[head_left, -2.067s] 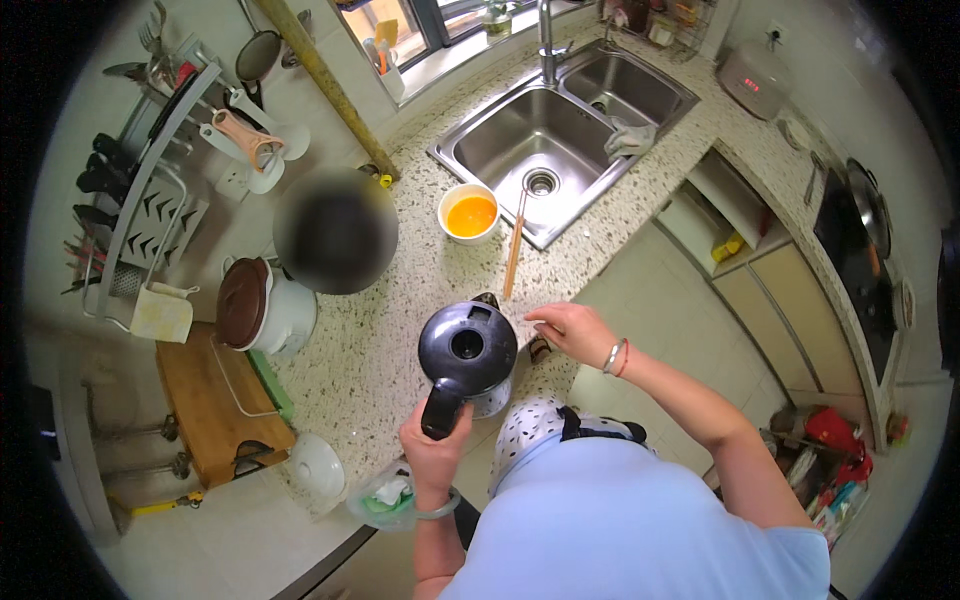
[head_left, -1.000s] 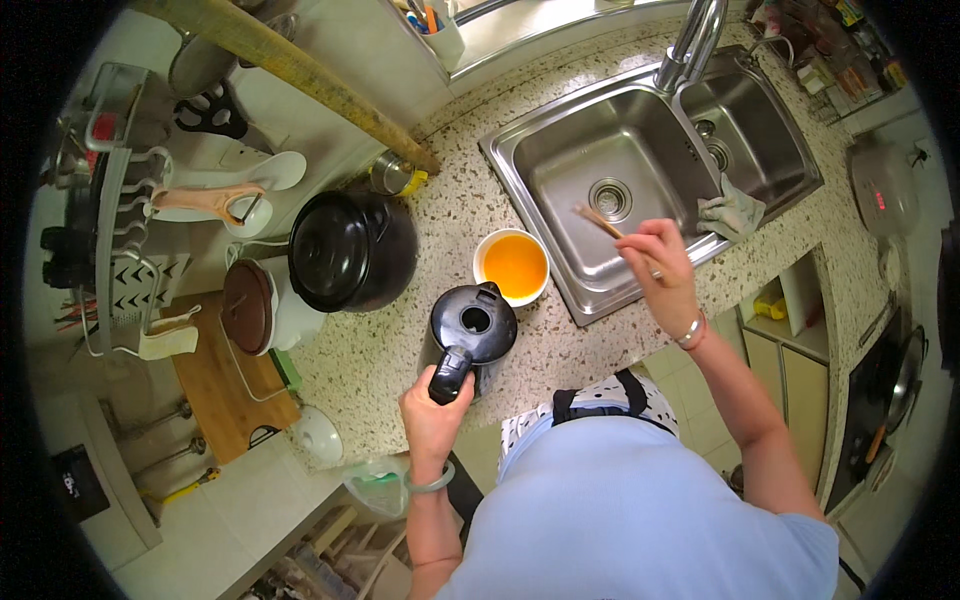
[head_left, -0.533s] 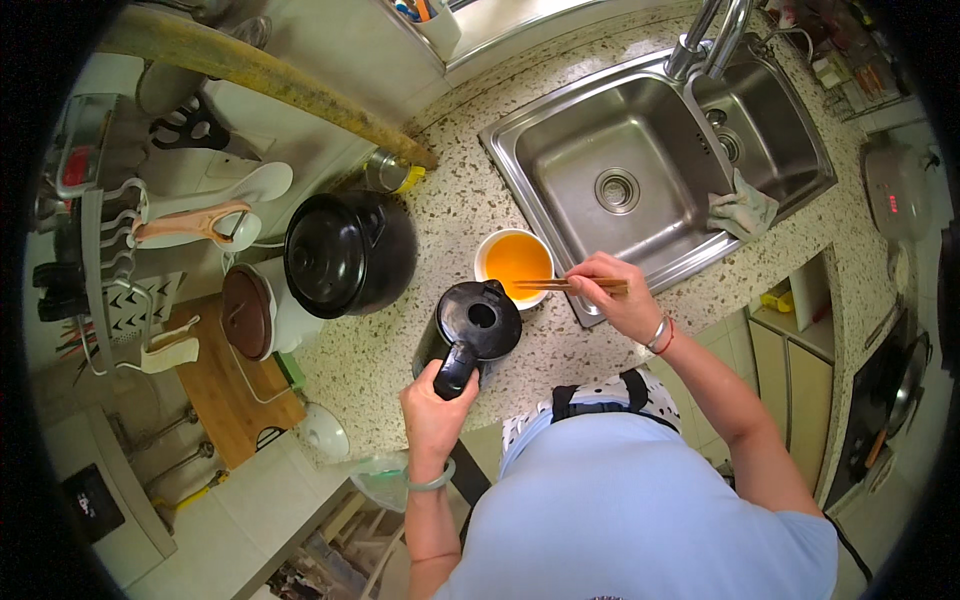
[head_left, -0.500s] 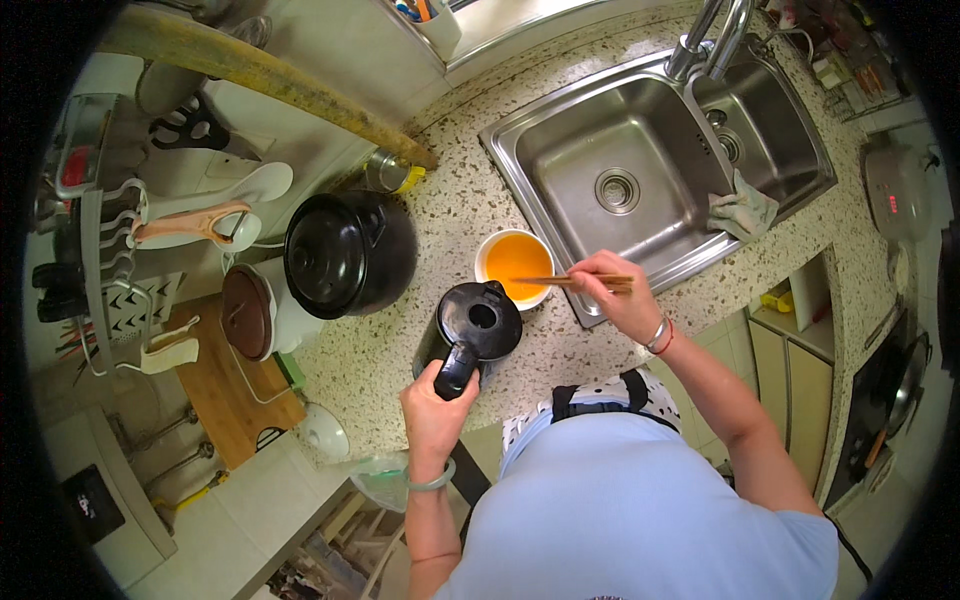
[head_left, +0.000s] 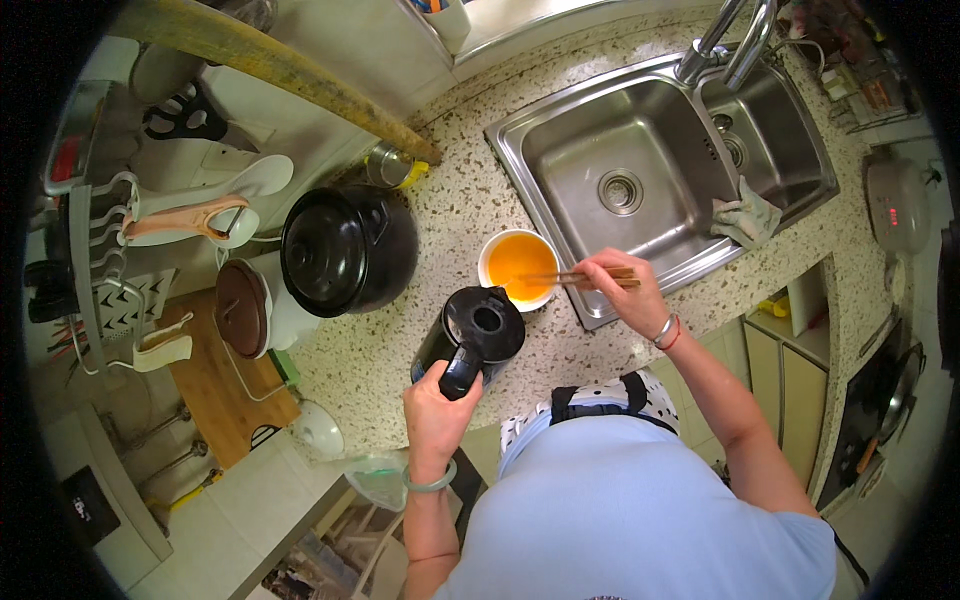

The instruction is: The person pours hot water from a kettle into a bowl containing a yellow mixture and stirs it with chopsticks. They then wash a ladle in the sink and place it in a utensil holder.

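Note:
My left hand [head_left: 437,415] is closed round the handle of a black kettle [head_left: 492,335] on the near side of the counter. The kettle's spout is at the near edge of a white bowl [head_left: 484,277]. Inside that bowl is an orange-yellow liquid [head_left: 512,256] that looks like beaten egg. A pair of wooden chopsticks [head_left: 603,277] is gripped in my right hand [head_left: 632,295], which is over the counter right of the bowl. Their tips reach into the liquid and are smeared by motion. Whether water runs from the spout is hard to make out.
Beyond the bowl to the right is a steel double sink [head_left: 585,150] with a cloth [head_left: 746,215] on its rim. On the left stand a black lidded pot [head_left: 345,250], a brown-lidded white pot [head_left: 243,308] and a glass jar [head_left: 388,165]. Utensils hang from a rack [head_left: 125,215].
The chopsticks' tips have shifted in the bowl and are now blurred, with the liquid's surface disturbed. My left hand still holds the kettle at the bowl's edge.

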The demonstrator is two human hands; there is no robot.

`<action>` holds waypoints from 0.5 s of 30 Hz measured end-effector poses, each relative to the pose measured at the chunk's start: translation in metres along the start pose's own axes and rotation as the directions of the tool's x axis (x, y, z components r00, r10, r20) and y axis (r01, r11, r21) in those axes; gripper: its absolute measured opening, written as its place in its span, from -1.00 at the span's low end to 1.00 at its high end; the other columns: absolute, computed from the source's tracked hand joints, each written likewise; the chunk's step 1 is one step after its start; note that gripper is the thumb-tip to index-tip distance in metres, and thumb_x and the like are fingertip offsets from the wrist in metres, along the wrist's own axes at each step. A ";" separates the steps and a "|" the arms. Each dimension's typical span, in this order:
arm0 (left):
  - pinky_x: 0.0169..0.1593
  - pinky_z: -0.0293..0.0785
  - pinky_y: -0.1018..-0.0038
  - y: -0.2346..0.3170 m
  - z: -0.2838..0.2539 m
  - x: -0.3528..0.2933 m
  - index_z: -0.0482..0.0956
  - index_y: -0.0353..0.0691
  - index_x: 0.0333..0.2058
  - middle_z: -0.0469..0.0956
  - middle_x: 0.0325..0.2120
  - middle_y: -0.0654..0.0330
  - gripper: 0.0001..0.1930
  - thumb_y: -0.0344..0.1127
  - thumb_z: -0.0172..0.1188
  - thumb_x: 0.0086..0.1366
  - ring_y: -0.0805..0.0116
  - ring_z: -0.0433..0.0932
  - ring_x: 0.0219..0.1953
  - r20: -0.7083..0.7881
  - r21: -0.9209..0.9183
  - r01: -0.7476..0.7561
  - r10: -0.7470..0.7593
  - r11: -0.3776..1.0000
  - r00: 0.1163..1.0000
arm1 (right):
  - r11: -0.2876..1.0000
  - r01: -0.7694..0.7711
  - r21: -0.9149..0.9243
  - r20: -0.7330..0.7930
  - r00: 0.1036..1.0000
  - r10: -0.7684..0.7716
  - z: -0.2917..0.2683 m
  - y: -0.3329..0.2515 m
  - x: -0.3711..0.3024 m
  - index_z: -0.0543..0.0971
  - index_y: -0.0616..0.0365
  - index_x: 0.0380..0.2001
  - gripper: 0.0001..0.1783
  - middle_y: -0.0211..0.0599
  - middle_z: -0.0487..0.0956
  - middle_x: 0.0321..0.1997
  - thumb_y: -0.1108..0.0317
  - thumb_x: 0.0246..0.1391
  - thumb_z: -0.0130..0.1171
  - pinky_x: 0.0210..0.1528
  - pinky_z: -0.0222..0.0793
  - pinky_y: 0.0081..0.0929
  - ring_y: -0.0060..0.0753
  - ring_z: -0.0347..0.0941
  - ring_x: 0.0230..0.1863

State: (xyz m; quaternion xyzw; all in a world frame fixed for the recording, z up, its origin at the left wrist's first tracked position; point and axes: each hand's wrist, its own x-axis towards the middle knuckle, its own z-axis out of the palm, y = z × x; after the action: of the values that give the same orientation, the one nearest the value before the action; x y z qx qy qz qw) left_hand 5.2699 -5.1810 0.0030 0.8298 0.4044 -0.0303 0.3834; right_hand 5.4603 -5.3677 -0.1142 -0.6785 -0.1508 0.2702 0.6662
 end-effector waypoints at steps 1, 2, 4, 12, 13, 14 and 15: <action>-0.49 0.38 0.40 -0.001 0.000 0.000 0.45 -0.35 -0.53 0.45 -0.70 0.04 -0.73 -0.32 0.37 0.06 0.38 0.40 -0.66 0.005 0.008 -0.003 0.003 1.000 1.000 | 0.999 -0.029 0.026 0.018 0.999 0.029 0.001 -0.001 -0.001 0.62 0.36 -0.29 -0.83 -0.29 0.58 -0.36 0.45 0.22 0.13 -0.30 0.51 -0.61 -0.54 0.56 -0.36; -0.49 0.39 0.40 -0.003 -0.001 0.000 0.45 -0.35 -0.53 0.46 -0.70 0.04 -0.73 -0.31 0.37 0.06 0.38 0.40 -0.66 0.011 0.015 -0.006 0.006 1.000 1.000 | 0.997 -0.059 0.052 0.037 0.998 0.057 0.001 -0.002 -0.002 0.62 0.37 -0.29 -0.83 -0.29 0.58 -0.35 0.46 0.22 0.12 -0.29 0.51 -0.61 -0.54 0.56 -0.35; -0.49 0.39 0.40 -0.003 0.001 0.002 0.46 -0.34 -0.52 0.46 -0.70 0.05 -0.74 -0.31 0.37 0.06 0.38 0.41 -0.67 0.017 0.025 0.003 -0.003 1.000 1.000 | 1.000 -0.025 -0.014 0.015 1.000 0.025 -0.003 0.002 0.001 0.62 0.37 -0.29 -0.83 -0.28 0.58 -0.34 0.47 0.23 0.11 -0.29 0.52 -0.61 -0.53 0.57 -0.35; -0.50 0.39 0.42 0.002 0.003 0.004 0.49 -0.34 -0.51 0.47 -0.70 0.07 -0.75 -0.31 0.37 0.06 0.40 0.43 -0.67 0.016 0.015 0.016 -0.016 1.000 1.000 | 0.999 -0.030 -0.032 0.033 0.999 0.031 -0.005 0.003 0.006 0.62 0.36 -0.31 -0.83 -0.29 0.57 -0.34 0.46 0.23 0.11 -0.29 0.53 -0.63 -0.53 0.58 -0.32; -0.50 0.39 0.42 0.001 0.003 0.004 0.49 -0.34 -0.50 0.47 -0.70 0.07 -0.75 -0.31 0.37 0.06 0.40 0.43 -0.67 0.014 0.007 0.013 -0.013 1.000 1.000 | 0.999 -0.021 -0.031 0.026 0.999 0.022 -0.004 0.002 0.006 0.62 0.36 -0.30 -0.83 -0.30 0.57 -0.34 0.46 0.23 0.11 -0.28 0.53 -0.63 -0.52 0.58 -0.32; -0.50 0.39 0.42 0.000 0.003 0.003 0.49 -0.34 -0.50 0.47 -0.70 0.07 -0.75 -0.31 0.37 0.06 0.41 0.43 -0.67 0.013 0.000 0.009 -0.009 1.000 1.000 | 0.999 -0.012 -0.030 0.019 1.000 0.013 -0.003 0.001 0.006 0.62 0.35 -0.30 -0.83 -0.30 0.57 -0.34 0.45 0.24 0.11 -0.28 0.53 -0.64 -0.52 0.59 -0.31; -0.50 0.39 0.43 -0.001 0.003 0.003 0.49 -0.34 -0.50 0.48 -0.70 0.07 -0.75 -0.31 0.37 0.06 0.42 0.43 -0.67 0.011 -0.009 0.007 -0.006 1.000 1.000 | 0.999 -0.035 -0.027 0.046 0.998 0.036 -0.004 0.000 0.007 0.62 0.36 -0.30 -0.82 -0.30 0.57 -0.35 0.45 0.24 0.11 -0.28 0.53 -0.64 -0.52 0.59 -0.31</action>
State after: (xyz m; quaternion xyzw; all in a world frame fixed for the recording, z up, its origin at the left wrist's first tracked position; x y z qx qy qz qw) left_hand 5.2716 -5.1811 -0.0011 0.8266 0.4052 -0.0343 0.3891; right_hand 5.4682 -5.3675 -0.1157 -0.6833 -0.1576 0.2957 0.6487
